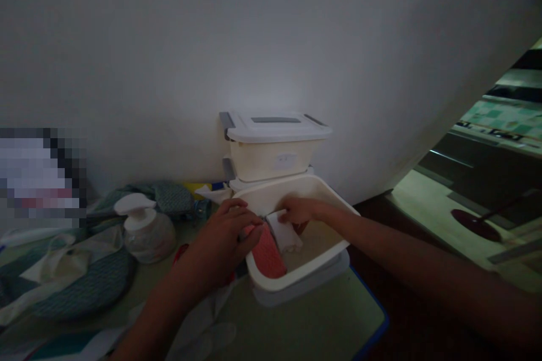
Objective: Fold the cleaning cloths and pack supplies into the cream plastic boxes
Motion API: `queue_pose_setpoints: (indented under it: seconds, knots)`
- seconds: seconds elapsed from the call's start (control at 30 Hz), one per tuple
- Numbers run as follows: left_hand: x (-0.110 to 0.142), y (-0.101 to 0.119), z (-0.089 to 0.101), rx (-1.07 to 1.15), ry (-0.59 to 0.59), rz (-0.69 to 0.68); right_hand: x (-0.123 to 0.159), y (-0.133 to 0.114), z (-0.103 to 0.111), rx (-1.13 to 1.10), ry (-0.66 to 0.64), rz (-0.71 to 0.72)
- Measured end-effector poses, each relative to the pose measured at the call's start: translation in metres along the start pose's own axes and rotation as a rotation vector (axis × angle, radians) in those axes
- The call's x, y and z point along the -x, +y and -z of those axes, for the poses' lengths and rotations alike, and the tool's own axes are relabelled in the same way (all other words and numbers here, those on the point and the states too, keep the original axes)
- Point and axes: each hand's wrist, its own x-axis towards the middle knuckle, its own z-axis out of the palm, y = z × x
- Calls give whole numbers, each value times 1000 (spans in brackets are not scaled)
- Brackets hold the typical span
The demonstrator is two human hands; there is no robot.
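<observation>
Reaches into a white bin [313,268] from the right with the right hand [296,215], thumb and fingers pinching the far end of a white cloth [287,236]. Arches the left hand [235,231] over the bin's left rim, fingers loosely bent at the far end of a red cloth [269,252] (cannot tell whether gripping it or only touching it). Inside the bin, on the left, the red cloth, lengthwise along the wall of the bin; just to its right, the white cloth, folded and slanting toward the near side.

Under the bin, jutting out on the near side, a grey layer [305,287], and below that a worktop [326,321] with a blue edge. Just beyond the bin, a box [266,159], lid on, pale label in front. To the left of the left hand, an upright pump bottle [149,240], with green fabric [95,285] near it.
</observation>
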Motion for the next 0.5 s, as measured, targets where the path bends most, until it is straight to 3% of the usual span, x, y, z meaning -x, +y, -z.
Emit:
queue_pose_setpoints:
  seconds: [0.3, 0.5]
  knots:
    - [0, -1, -2, 18, 66, -69, 5, -4, 3, 256, 42, -43]
    - [0, -1, -2, -5, 35, -45, 5, -5, 1, 322, 43, -21]
